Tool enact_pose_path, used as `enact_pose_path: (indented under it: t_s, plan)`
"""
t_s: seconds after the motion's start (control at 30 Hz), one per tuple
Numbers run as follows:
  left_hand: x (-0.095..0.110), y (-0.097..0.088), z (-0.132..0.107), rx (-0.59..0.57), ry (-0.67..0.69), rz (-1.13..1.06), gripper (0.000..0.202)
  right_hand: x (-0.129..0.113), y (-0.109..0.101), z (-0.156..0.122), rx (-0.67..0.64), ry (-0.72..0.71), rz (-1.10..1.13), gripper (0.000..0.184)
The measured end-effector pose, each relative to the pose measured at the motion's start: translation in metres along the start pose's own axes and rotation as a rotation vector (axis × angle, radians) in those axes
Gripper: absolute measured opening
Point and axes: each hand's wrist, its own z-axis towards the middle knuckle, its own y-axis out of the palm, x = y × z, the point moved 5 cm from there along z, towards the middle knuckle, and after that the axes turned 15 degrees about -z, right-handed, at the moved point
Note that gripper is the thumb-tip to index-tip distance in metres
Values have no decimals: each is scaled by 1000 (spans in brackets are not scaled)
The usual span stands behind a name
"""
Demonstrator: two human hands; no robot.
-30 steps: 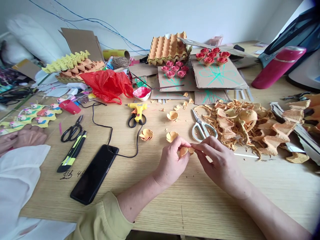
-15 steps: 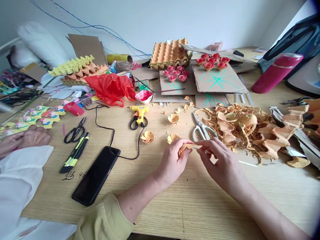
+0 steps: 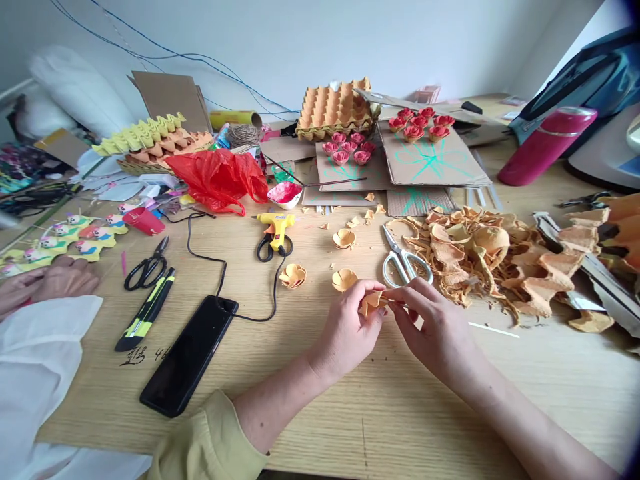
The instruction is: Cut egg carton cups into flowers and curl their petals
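Note:
My left hand (image 3: 350, 323) pinches a small orange egg-carton flower cup (image 3: 371, 303) just above the wooden table (image 3: 400, 413). My right hand (image 3: 433, 327) is closed on the cup's right edge, thumb and forefinger pressing a petal. Three more cut orange cups lie close by (image 3: 345, 279), (image 3: 293, 275), (image 3: 345, 238). White-handled scissors (image 3: 403, 260) rest just beyond my right hand, beside a heap of carton scraps (image 3: 480, 253).
A yellow glue gun (image 3: 275, 227), black phone (image 3: 190, 353), box cutter (image 3: 145, 310) and black scissors (image 3: 146, 267) lie left. Painted red and pink cups sit on cardboard (image 3: 435, 160) at the back by an egg tray (image 3: 335, 107). Another person's hand (image 3: 50, 283) rests far left.
Both hands stayed together at the cup; the right fingers shifted along its edge, drawing away and then closing back on it. The view drifted slightly.

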Motion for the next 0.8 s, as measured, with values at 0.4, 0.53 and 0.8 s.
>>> enact_pose_path:
  t_s: [0.4,0.53,0.8]
  plan:
    - [-2,-5,1,-40,-87,-27,23,0,2,-1,-44,2,-46,23]
    - [0,-6,1,-54,-86,0,24,0,4,-2,-49,-5,-21,21]
    - [-3,-7,1,-46,-109,-9,16,1,5,-2,-73,-14,16,23]
